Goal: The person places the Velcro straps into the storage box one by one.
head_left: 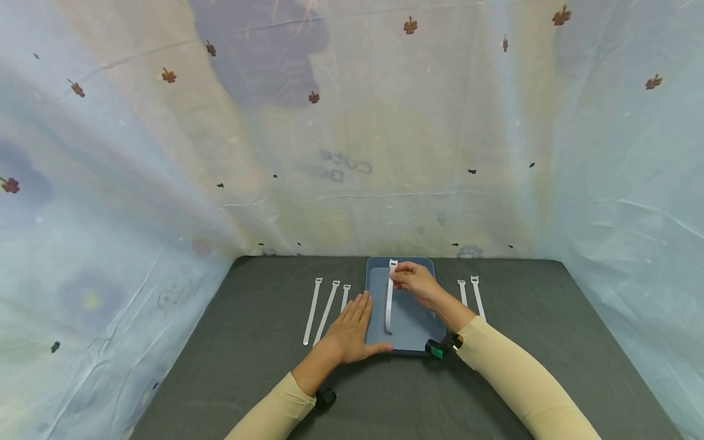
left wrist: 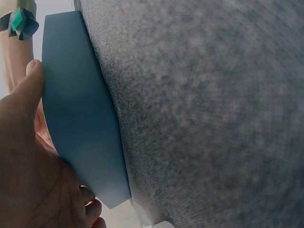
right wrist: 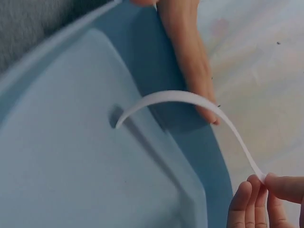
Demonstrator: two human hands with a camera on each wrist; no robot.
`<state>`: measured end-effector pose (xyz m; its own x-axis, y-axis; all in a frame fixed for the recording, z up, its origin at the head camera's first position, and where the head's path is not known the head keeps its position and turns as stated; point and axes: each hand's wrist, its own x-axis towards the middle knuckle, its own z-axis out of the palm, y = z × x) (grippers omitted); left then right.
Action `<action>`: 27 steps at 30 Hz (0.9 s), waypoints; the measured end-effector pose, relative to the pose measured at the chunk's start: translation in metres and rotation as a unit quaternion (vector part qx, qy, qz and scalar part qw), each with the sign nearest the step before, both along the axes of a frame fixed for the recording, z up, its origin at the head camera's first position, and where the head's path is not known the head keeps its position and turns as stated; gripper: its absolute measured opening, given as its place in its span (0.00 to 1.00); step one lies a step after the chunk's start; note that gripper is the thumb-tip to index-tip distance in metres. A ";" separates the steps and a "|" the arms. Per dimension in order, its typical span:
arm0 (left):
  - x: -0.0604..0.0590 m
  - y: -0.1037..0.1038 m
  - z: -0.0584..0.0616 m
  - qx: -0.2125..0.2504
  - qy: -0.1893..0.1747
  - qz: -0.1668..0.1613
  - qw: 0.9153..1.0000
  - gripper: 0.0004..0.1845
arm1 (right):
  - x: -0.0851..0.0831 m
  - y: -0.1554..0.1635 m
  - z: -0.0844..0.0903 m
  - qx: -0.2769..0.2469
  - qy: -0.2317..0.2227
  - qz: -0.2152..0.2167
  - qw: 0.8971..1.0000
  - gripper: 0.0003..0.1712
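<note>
One white strap (head_left: pixel 390 299) light, floppy; right hand (head_left: pixel 415 282) pinches head end; left hand (head_left: pixel 352 330) flat, steadies blue tray (head_left: pixel 409 342).

The head view is evenly and softly lit; the pale translucent plastic sheeting (head_left: pixel 352 134) behind glows as if light passes through it, though its source cannot be told. Shadows are faint: only a soft dark edge under the forearms on the dark grey felt tabletop (head_left: pixel 247 342). There is no glare. Wide-angle distortion bows the sheeting and table edges toward the frame borders. The left wrist view is dimmer, and the grey felt is blurred, too close to focus. In the right wrist view the white flexible strap (right wrist: pixel 190 102) casts a thin shadow on the blue plastic tray (right wrist: pixel 71 166), whose near rim is soft.
</note>
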<state>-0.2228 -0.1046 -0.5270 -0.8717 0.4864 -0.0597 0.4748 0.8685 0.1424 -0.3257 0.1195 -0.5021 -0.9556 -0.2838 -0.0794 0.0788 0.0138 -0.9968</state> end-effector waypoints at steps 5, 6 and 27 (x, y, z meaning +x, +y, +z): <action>-0.002 -0.001 -0.005 0.009 0.005 -0.001 1.000 0.66 | -0.009 -0.004 -0.006 0.029 -0.006 -0.023 0.999 0.16; -0.002 -0.002 -0.006 0.011 0.006 0.000 1.000 0.67 | -0.011 -0.005 -0.007 0.035 -0.005 -0.027 0.999 0.16; -0.005 -0.003 -0.009 0.002 0.004 0.000 1.000 0.66 | -0.021 -0.029 -0.028 0.056 0.027 -0.013 0.998 0.09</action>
